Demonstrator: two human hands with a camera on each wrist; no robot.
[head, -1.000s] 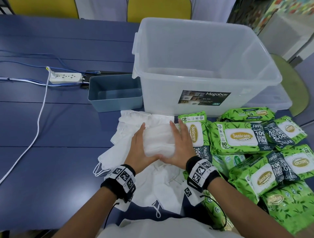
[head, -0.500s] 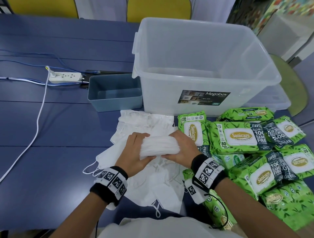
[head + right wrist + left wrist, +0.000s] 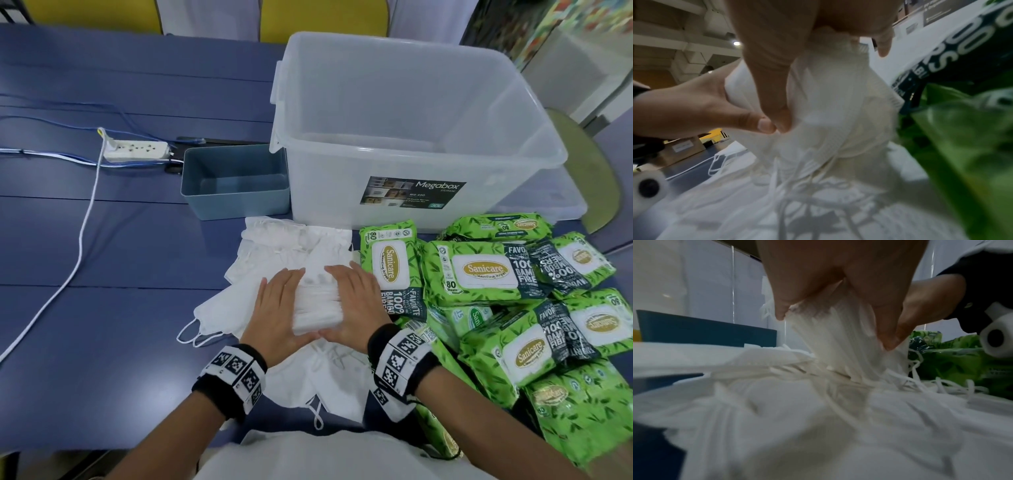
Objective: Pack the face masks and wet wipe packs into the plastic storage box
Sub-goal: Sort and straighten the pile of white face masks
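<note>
A squared-up stack of white face masks [image 3: 317, 308] stands on edge on a pile of loose masks [image 3: 298, 243] on the blue table. My left hand [image 3: 278, 308] grips its left side and my right hand [image 3: 356, 303] grips its right side, with both thumbs at the near end. The left wrist view has the stack [image 3: 838, 345] between thumb and fingers, ear loops trailing below. In the right wrist view my thumb and fingers flank the stack [image 3: 828, 97]. The clear plastic storage box [image 3: 325, 192] stands open behind. Green wet wipe packs [image 3: 483, 270] lie heaped to the right.
A small blue-grey bin [image 3: 236, 181] sits left of the box. A white power strip [image 3: 137, 150] and its cable [image 3: 85, 212] run across the table's left side. The box's clear lid [image 3: 548, 202] lies behind the wipes. More masks [image 3: 329, 387] lie near my body.
Half a second ago both hands curled round the stack and tilted it. Now the fingers stretch forward along its sides and the stack stands squared on the pile.
</note>
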